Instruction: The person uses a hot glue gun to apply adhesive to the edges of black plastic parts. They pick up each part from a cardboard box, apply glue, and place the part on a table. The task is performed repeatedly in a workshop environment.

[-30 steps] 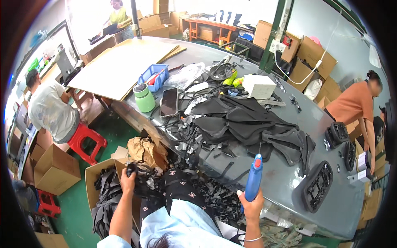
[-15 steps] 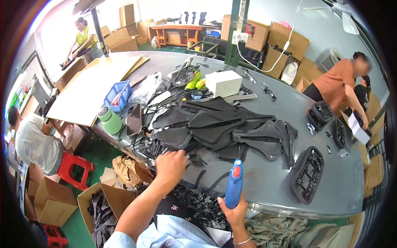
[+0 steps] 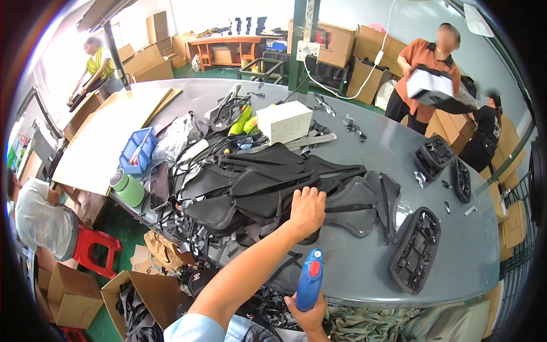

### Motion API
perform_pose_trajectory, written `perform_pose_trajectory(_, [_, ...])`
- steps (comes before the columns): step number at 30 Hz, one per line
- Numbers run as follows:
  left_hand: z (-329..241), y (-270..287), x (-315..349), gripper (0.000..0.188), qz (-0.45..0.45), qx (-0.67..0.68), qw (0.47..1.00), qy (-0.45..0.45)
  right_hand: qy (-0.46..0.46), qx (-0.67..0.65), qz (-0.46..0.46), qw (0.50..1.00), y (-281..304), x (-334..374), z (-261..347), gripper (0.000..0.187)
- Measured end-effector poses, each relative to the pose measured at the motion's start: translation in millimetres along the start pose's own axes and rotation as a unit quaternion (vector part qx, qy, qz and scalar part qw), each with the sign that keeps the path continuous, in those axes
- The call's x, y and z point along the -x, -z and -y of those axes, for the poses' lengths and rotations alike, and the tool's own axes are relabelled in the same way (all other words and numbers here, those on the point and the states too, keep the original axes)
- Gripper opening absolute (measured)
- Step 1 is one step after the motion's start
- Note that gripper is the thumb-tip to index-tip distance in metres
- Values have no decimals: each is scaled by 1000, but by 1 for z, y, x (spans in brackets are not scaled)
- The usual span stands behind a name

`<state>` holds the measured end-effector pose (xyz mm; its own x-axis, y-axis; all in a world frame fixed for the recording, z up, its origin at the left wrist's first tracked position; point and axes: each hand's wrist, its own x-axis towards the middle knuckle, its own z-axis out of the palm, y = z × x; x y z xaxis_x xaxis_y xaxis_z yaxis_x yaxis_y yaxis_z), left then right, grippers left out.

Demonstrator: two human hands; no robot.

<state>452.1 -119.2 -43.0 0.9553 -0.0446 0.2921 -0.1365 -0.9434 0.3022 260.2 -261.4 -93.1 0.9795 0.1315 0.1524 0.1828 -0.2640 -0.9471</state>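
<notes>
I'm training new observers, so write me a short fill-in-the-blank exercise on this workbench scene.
The right hand holds a blue handheld tool with a ____ button.
The ____ hand is at the pile of curved black padded pieces.
A white rectangular box stands to the person's ____ of a blue plastic bin.
Missing words: red; left; right.

Pale blue wall (image 3: 416, 23), right | green floor (image 3: 135, 228) | grey table (image 3: 353, 268) | orange wooden bench (image 3: 228, 40), rear | green post (image 3: 296, 71) | bright light (image 3: 60, 48), left

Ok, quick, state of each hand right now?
Left hand: over the black, curved, padded pieces; grip cannot be told.
Right hand: closed, holding the blue, rounded handheld tool with a red button.
</notes>
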Motion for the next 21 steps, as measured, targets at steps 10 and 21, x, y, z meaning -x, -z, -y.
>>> perform_pose_trajectory(10, [43,100,143,32,113,593,763,231,-65,-163,-41,984,-4,-10,21,35])
perform_pose_trajectory(21, [56,122,335,45,16,718,621,313,-91,-189,141,967,-53,-26,84,49])
